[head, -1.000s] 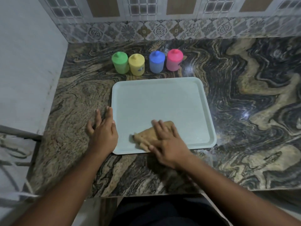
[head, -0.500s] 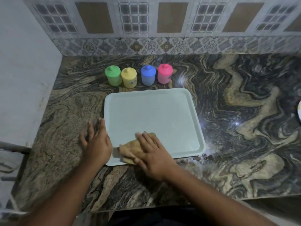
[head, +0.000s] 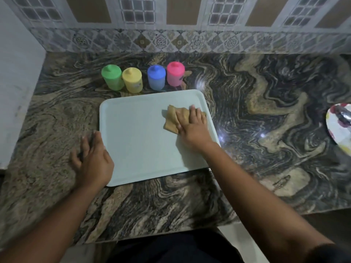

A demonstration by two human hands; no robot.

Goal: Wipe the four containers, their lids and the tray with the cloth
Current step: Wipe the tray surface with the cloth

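Cloth (head: 171, 120) position changed: a second ago it was at the near-left corner of the tray (head: 140, 141), half a second ago much the same; now it sits in the far-right part of the tray, close to the right rim. So one long diagonal sweep across the tray floor.

Right hand (head: 193, 126): flat on top of the cloth, fingers (head: 197, 115) straight and pressing down, not curled round it. Cloth is bunched and folded, its left part sticking out from under the hand.

Left hand (head: 93, 162): still at the tray's near-left edge, palm down on the worktop (head: 256, 111), fingers loose and spread, holding nothing. It touches or just overlaps the rim; judged to be bracing the tray against sliding.

Green container (head: 112, 77), yellow container (head: 132, 80), blue container (head: 156, 77) and pink container (head: 175, 74) stand in a row on the worktop just behind the tray's far edge, lids (head: 111, 71) on. Green and yellow nearly touch; small gap before blue; blue and pink close together.

Patterned plate (head: 340, 128) at the right edge of view, well apart, not involved.

Judgement: tray-wiping step in progress, floor covered corner to corner. Far-left area and rims may remain. Whether the containers and lids are already wiped cannot be told.
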